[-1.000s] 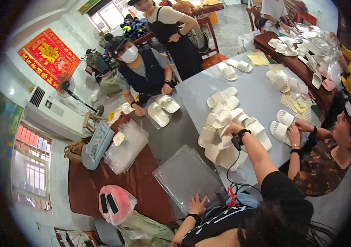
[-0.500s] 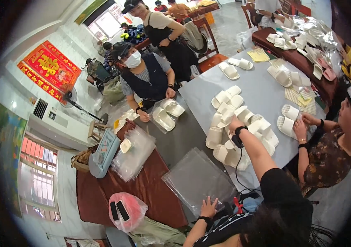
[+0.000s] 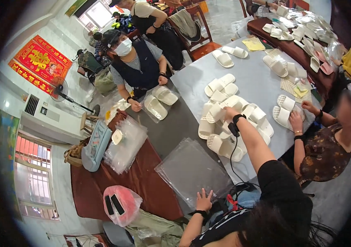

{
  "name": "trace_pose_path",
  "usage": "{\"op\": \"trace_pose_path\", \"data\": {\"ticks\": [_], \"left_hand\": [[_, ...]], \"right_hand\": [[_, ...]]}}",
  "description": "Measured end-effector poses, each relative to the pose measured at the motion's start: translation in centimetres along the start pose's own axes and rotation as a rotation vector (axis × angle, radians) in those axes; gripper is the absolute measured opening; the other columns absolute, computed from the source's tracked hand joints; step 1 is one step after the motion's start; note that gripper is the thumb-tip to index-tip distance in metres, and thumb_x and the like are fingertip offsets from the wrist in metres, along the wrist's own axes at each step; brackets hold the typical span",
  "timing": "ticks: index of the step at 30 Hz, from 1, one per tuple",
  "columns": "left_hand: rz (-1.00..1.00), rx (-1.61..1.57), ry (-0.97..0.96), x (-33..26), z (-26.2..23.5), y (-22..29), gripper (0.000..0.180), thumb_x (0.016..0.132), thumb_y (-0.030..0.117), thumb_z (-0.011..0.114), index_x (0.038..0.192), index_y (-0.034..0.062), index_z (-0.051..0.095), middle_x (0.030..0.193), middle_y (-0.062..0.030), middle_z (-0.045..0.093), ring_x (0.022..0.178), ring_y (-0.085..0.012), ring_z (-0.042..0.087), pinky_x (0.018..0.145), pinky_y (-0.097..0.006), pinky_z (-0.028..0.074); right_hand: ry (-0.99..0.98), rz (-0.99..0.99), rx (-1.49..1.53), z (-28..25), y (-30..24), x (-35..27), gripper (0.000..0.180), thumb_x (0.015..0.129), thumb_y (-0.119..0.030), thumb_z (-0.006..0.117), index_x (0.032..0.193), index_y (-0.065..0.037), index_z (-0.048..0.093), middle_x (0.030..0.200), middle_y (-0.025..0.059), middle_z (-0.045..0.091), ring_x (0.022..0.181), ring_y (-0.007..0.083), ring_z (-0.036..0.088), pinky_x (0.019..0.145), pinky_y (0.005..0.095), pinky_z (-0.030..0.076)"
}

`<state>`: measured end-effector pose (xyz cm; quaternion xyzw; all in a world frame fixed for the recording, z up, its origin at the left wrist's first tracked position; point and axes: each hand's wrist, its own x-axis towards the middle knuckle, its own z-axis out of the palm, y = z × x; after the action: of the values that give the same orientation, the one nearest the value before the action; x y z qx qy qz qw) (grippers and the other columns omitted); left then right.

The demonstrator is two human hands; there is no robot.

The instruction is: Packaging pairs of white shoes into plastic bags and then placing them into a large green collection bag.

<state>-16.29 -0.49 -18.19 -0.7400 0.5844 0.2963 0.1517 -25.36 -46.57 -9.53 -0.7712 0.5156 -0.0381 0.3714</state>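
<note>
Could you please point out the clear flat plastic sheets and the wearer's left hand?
Clear flat plastic sheets (image 3: 192, 168): head view, middle of the stack.
Wearer's left hand (image 3: 203, 202): head view, back of the hand.

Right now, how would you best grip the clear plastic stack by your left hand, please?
Probably pinch the clear plastic stack at its left corner, coming from the left: it lies flat and thin-edged, and that corner is clear of the left hand.

From above the near side of the light grey table (image 3: 249, 78), the head-worn fisheye camera is looking down and across it, sitting close to its near edge and taking in much beyond it.
</note>
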Motion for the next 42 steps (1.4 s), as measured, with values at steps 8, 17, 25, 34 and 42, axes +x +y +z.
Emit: {"op": "trace_pose_path", "data": {"ticks": [8, 17, 25, 34, 42], "left_hand": [[0.071, -0.009, 0.051, 0.1, -0.2, -0.6, 0.07, 0.072, 0.019, 0.057, 0.134, 0.027, 0.024, 0.14, -0.0176, 0.014, 0.121, -0.048, 0.022, 0.094, -0.051, 0.032], [0.103, 0.005, 0.03, -1.2, -0.5, -1.5, 0.089, 0.068, 0.038, 0.066, 0.135, 0.005, 0.017, 0.141, -0.0147, 0.012, 0.125, -0.038, 0.023, 0.097, -0.045, 0.031], [0.252, -0.217, 0.499, -0.7, 1.0, -4.7, 0.06, 0.073, 0.002, 0.05, 0.129, 0.0003, 0.028, 0.131, -0.0218, 0.032, 0.113, -0.0363, 0.041, 0.09, -0.041, 0.037], [0.12, -0.741, 0.446, -1.3, -6.9, -7.0, 0.046, 0.082, 0.005, 0.042, 0.127, 0.0011, 0.033, 0.115, -0.0242, 0.048, 0.107, -0.0371, 0.046, 0.09, -0.039, 0.037], [0.259, -0.624, 0.747, -0.7, -5.8, -5.8, 0.042, 0.089, 0.019, 0.035, 0.128, 0.0044, 0.034, 0.12, -0.0256, 0.044, 0.105, -0.0378, 0.047, 0.087, -0.04, 0.039]], "right_hand": [[-0.203, 0.192, 0.444, 0.6, 1.2, 0.1, 0.022, 0.065, -0.012, 0.065, 0.085, -0.006, 0.059, 0.071, 0.0012, 0.054, 0.064, 0.0114, 0.049, 0.054, 0.029, 0.042], [-0.63, 0.073, 1.065, 2.5, -3.7, -13.3, 0.012, 0.082, -0.017, 0.055, 0.092, -0.009, 0.054, 0.064, -0.0057, 0.045, 0.053, 0.0036, 0.041, 0.044, 0.0183, 0.034], [-0.691, 0.367, 1.167, 8.0, -2.4, -22.8, 0.017, 0.083, -0.026, 0.056, 0.083, -0.01, 0.053, 0.059, -0.0073, 0.045, 0.046, 0.004, 0.039, 0.045, 0.0182, 0.035], [-0.567, 0.366, 1.209, 8.1, -1.1, -29.8, 0.036, 0.086, -0.034, 0.045, 0.107, -0.004, 0.049, 0.097, 0.01, 0.06, 0.085, 0.0173, 0.058, 0.077, 0.0309, 0.046], [-0.585, 0.401, 1.408, 11.6, -3.6, -33.5, 0.03, 0.086, -0.033, 0.046, 0.105, -0.009, 0.046, 0.107, 0.0122, 0.054, 0.096, 0.0211, 0.053, 0.085, 0.0325, 0.042]]}}
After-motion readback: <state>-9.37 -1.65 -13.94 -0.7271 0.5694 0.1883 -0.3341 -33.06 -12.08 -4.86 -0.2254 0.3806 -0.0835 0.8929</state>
